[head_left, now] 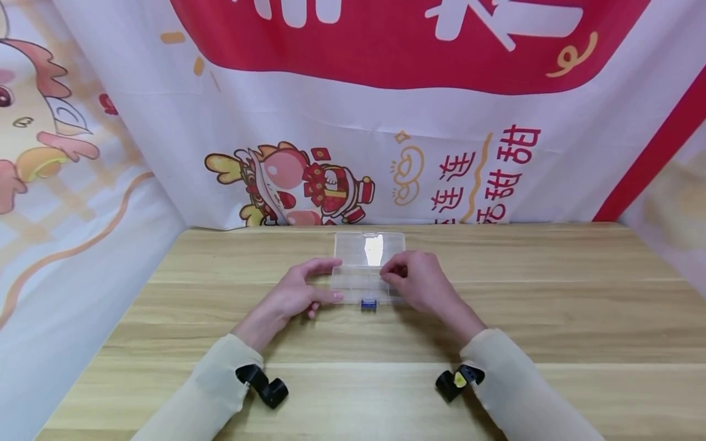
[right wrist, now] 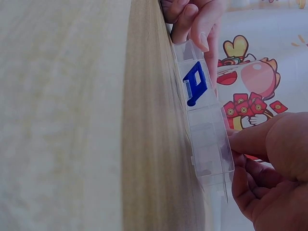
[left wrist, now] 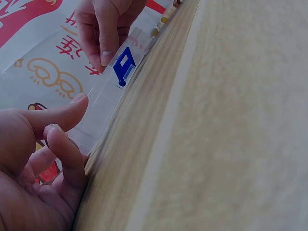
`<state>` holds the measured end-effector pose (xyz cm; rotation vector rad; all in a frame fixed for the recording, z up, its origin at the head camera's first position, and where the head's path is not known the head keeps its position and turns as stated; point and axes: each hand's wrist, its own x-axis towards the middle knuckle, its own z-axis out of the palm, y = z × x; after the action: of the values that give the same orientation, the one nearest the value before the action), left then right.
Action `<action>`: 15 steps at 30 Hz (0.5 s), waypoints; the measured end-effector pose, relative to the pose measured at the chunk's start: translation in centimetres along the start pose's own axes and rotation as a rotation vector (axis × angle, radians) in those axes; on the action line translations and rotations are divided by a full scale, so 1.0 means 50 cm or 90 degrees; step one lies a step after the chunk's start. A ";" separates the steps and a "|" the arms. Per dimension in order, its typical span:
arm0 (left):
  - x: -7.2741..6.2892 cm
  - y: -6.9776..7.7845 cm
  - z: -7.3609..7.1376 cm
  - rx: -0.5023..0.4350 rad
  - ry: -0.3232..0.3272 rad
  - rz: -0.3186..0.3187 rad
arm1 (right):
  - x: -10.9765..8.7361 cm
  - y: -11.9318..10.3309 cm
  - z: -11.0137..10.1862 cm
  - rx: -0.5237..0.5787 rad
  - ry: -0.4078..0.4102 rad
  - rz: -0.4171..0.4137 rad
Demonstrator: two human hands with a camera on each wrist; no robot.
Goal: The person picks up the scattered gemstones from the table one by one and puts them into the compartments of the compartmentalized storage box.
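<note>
A clear plastic compartment box (head_left: 358, 279) with a blue latch (head_left: 368, 304) lies on the table, its clear lid (head_left: 350, 248) swung back behind it. At its left end, my left hand (head_left: 295, 291) holds the box between thumb and forefinger, the thumb at the front corner and the forefinger at the back. Over the right half, my right hand (head_left: 421, 278) pinches with thumb and forefinger at what looks like a thin clear divider, mostly hidden by the fingertips. In the right wrist view, compartment walls show through the box's side (right wrist: 204, 127).
The wood-grain table (head_left: 353, 380) reaches to a printed cloth backdrop (head_left: 309, 110) behind the box. Another printed cloth (head_left: 83, 202) hangs on the left. Several small brown and yellowish things (left wrist: 163, 19) appear past the box in the left wrist view, too small to identify.
</note>
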<state>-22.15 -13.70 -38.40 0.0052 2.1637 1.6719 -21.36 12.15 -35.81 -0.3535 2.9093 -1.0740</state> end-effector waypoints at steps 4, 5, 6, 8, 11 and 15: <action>0.000 0.001 0.001 -0.001 -0.001 0.000 | 0.000 -0.001 -0.002 0.000 -0.004 0.001; 0.000 0.002 0.001 -0.001 -0.001 0.001 | 0.000 -0.001 -0.003 0.000 -0.004 0.001; 0.000 0.002 0.001 -0.001 -0.001 0.001 | 0.000 -0.002 -0.004 0.001 -0.004 0.000; 0.000 0.004 0.001 0.000 0.001 0.000 | 0.000 -0.002 -0.005 0.001 -0.004 -0.004; 0.000 0.006 0.001 0.000 0.003 -0.002 | 0.001 -0.003 -0.005 0.000 -0.003 -0.009; -0.003 0.005 0.001 0.001 0.003 -0.006 | 0.001 -0.001 -0.003 -0.005 -0.005 -0.011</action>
<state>-22.06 -13.61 -38.12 -0.0084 2.1652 1.6675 -21.42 12.19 -35.67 -0.3834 2.9100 -1.0600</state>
